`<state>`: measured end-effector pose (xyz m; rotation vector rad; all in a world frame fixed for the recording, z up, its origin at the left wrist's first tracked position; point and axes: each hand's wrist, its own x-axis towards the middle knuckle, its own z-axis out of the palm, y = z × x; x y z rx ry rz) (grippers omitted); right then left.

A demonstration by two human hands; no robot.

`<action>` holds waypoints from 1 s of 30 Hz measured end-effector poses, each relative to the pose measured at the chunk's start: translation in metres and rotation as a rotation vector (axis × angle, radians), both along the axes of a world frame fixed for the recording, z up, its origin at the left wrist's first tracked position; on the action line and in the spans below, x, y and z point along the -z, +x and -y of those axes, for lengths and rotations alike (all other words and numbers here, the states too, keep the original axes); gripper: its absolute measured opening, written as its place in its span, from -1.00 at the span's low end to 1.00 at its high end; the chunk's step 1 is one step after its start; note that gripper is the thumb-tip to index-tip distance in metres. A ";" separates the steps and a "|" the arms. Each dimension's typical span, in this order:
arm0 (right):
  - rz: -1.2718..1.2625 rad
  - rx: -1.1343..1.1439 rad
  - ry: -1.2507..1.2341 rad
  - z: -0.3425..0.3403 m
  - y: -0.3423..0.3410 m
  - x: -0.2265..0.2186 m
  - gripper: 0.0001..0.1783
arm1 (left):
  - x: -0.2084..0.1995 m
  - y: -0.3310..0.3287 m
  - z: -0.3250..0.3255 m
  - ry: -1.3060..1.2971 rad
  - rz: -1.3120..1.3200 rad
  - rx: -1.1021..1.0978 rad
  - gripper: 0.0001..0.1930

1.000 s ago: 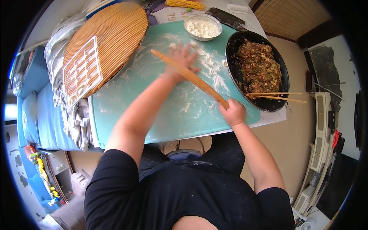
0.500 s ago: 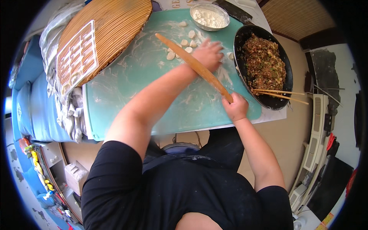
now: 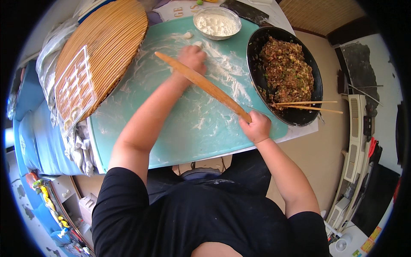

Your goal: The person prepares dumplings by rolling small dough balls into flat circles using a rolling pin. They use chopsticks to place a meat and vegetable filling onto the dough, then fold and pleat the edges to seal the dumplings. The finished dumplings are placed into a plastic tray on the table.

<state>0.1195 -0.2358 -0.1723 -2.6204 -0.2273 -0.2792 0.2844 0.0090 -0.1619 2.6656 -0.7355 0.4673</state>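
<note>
Bamboo tray point(image 3: 107, 47): round and slatted, at the far left of the tabletop point(image 3: 141, 141), partly over its edge; a clear plastic grid sheet point(image 3: 75, 88) lies on it.
Left hand point(image 3: 192, 58): reached far across the floured teal mat point(image 3: 171, 111), fingers curled down on the flour; what the grip encloses I cannot tell. The forearm lies under the rolling pin.
Dough pieces point(image 3: 187, 35): small white lumps just beyond the left hand, near the flour bowl point(image 3: 217, 23).
Rolling pin point(image 3: 203, 85): long, wooden, slanting from centre-left down to the right, its lower end in the right hand.
Right hand point(image 3: 255, 127): grip clamped around the pin's end, near the mat's front right corner.
Black pan point(image 3: 286, 75): filled with minced filling, at the right; chopsticks point(image 3: 308, 105) rest across its rim, pointing outward.
Risk: held only at one end, the pin could swing and knock the chopsticks or pan rim; the tray's overhang could tip if nudged.
</note>
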 end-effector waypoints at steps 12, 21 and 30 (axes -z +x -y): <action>0.017 -0.002 -0.007 0.003 0.002 0.002 -0.64 | 0.003 -0.040 -0.015 0.303 -0.192 0.021 -0.44; 0.003 0.036 0.032 -0.002 0.000 -0.005 -0.63 | -0.021 -0.144 -0.085 0.062 -0.142 -0.228 -0.35; 0.013 0.062 0.026 -0.002 0.001 0.001 -0.57 | -0.008 -0.203 -0.125 -0.071 -0.207 -0.683 -0.46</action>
